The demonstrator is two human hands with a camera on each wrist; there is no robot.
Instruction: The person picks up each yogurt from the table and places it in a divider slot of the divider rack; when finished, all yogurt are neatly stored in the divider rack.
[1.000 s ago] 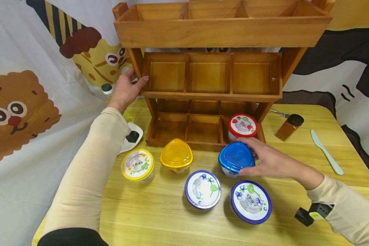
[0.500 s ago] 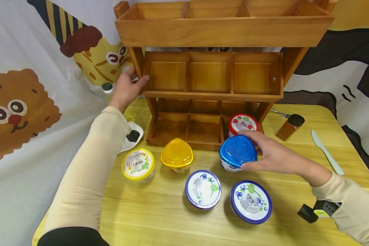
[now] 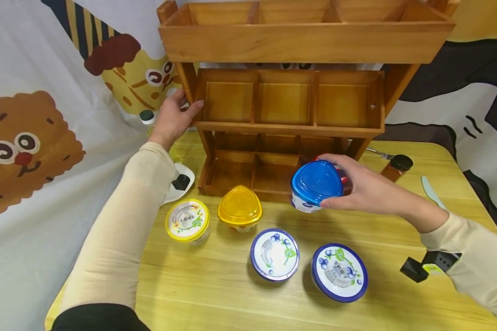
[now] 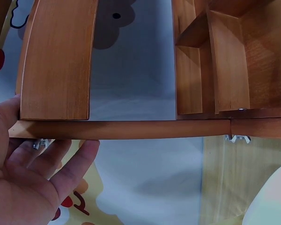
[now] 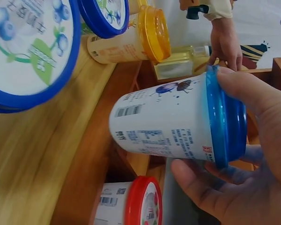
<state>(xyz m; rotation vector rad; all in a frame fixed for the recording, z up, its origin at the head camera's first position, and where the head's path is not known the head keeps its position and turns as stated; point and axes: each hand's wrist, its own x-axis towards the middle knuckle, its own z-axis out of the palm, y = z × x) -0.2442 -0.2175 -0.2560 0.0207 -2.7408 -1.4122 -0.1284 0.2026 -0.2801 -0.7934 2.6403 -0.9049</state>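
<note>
Blue-lidded cup [image 3: 317,183] has come up off the table [image 3: 215,285] & fwd twd the wooden rack [image 3: 306,43] in the last sec, carried by the R hand [image 3: 358,186]; L hand [image 3: 175,117] hasn't budged. R hand comes in fr. the right, thumb on the near side of the lid, fingers round the far side, spread abt as wide as the lid. L hand's reaching fwd: thumb at the left end of the middle tier, fingers behind the side post, so it's got hold of the rack there.

Cup's in mid-air, lid up, by the bottom tier's right end; can't tell if it touches the wood. Red-lidded tub [image 5: 136,201] sits in that tier's RH compartment, mostly hidden fr. above.

On the table: yellow-lidded tub [image 3: 187,221], orange-lidded cup [image 3: 239,207], then a blueberry tub [image 3: 275,254] & a 2nd blueberry tub [image 3: 339,272]. Lids on, so contents don't show. White dish [image 3: 171,195] w/ dark lump [image 3: 181,182] left of the rack; black-capped jar [image 3: 397,166], brown stuff inside, right.
</note>
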